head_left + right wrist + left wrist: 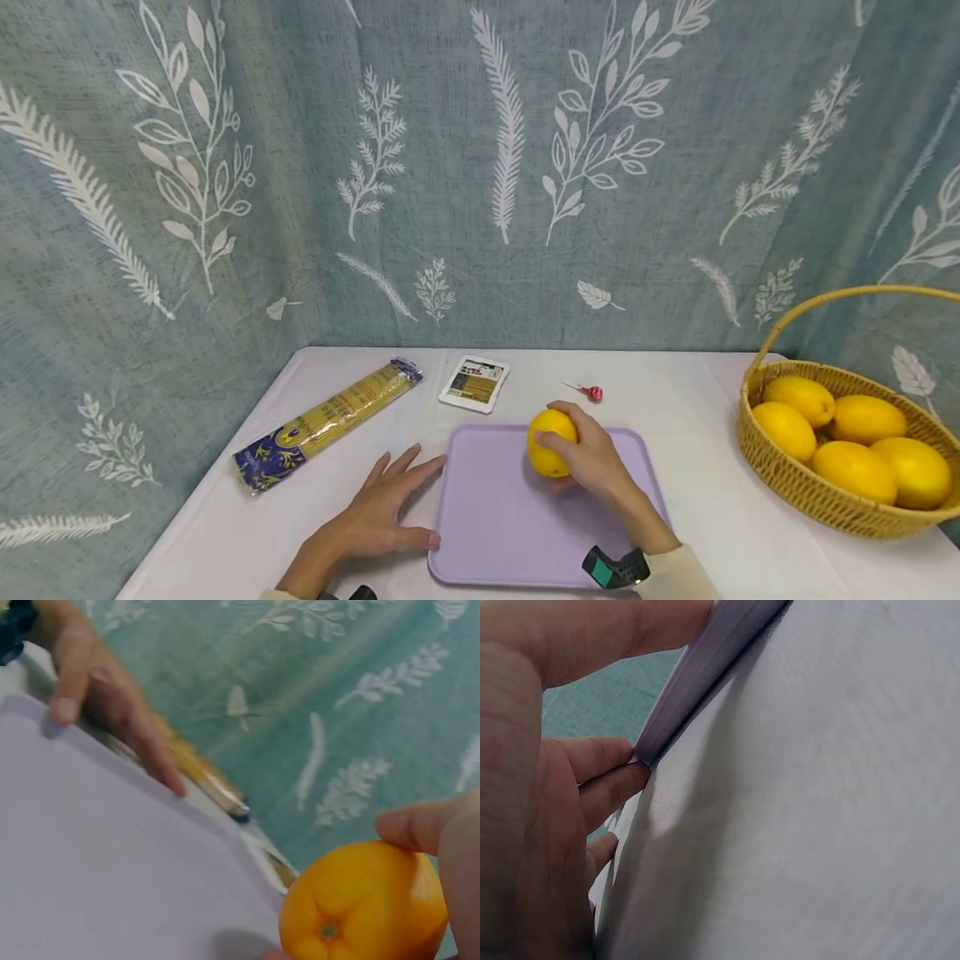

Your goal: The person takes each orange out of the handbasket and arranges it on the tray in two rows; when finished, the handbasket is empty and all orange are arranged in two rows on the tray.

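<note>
My right hand (pixel 597 457) grips a yellow lemon (pixel 546 454) above the right part of a lilac tray (pixel 498 525). Up close in the right wrist view, the stem end of the lemon (pixel 360 907) faces the camera, and one finger presses its upper side. At the tray's left edge, my left hand (pixel 378 515) is spread, its thumb and a fingertip touching the rim. The left wrist view has the tray's side wall (pixel 697 682) against the fingertips of that hand.
A wicker basket (pixel 821 504) holding several lemons stands at the right. Behind the tray lie a white-edged packet (pixel 475 383) and a small red-wrapped lollipop (pixel 592 392). A long pack of noodles (pixel 326 425) lies at the left. A patterned curtain (pixel 450 167) hangs behind the table.
</note>
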A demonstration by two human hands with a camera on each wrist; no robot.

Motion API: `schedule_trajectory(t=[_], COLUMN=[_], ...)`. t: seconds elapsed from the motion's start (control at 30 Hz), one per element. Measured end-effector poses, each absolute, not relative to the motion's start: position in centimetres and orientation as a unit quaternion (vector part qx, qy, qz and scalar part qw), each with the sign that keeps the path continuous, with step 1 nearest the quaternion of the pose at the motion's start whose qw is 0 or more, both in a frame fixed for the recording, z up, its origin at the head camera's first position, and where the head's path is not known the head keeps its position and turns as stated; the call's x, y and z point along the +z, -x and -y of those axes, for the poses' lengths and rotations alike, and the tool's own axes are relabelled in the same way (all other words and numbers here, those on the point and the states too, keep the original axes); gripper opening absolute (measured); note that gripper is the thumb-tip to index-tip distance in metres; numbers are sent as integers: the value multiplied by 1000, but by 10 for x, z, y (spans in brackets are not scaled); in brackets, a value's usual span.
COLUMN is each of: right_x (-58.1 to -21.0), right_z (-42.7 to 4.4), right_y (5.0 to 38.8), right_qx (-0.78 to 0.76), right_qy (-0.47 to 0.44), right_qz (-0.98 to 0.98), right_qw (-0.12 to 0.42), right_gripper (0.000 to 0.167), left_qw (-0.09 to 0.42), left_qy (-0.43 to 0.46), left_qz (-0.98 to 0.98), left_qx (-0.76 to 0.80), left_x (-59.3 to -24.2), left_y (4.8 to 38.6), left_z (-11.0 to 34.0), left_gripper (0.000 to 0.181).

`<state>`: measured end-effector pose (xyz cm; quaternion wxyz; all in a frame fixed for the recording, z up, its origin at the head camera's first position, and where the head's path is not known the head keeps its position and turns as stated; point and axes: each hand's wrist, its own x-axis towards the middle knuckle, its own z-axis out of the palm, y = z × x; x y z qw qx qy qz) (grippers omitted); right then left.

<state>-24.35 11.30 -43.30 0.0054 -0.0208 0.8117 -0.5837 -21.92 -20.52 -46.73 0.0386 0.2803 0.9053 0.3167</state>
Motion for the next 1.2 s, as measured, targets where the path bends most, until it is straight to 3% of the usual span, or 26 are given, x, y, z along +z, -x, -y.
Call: schedule_trajectory(t=[0.27,0.47,1.2], right_x=[-446,-458,-465], right_z=[-85,-68,-57], right_y=[238,233,228], right_qx=[-545,-531,-505], right_qy=[108,169,223], right_qz=[-831,-830,-833], right_qw=[-5,-43,9], right_gripper=[74,75,80], left_qw=[40,46,51], left_qy=[-278,-272,-265], left_qz=[-909,-909,-913], left_qx=[309,311,305], left_x=[-467,-469,-468], left_y=[218,218,220], left_z=[207,206,204], left_gripper=[98,97,99])
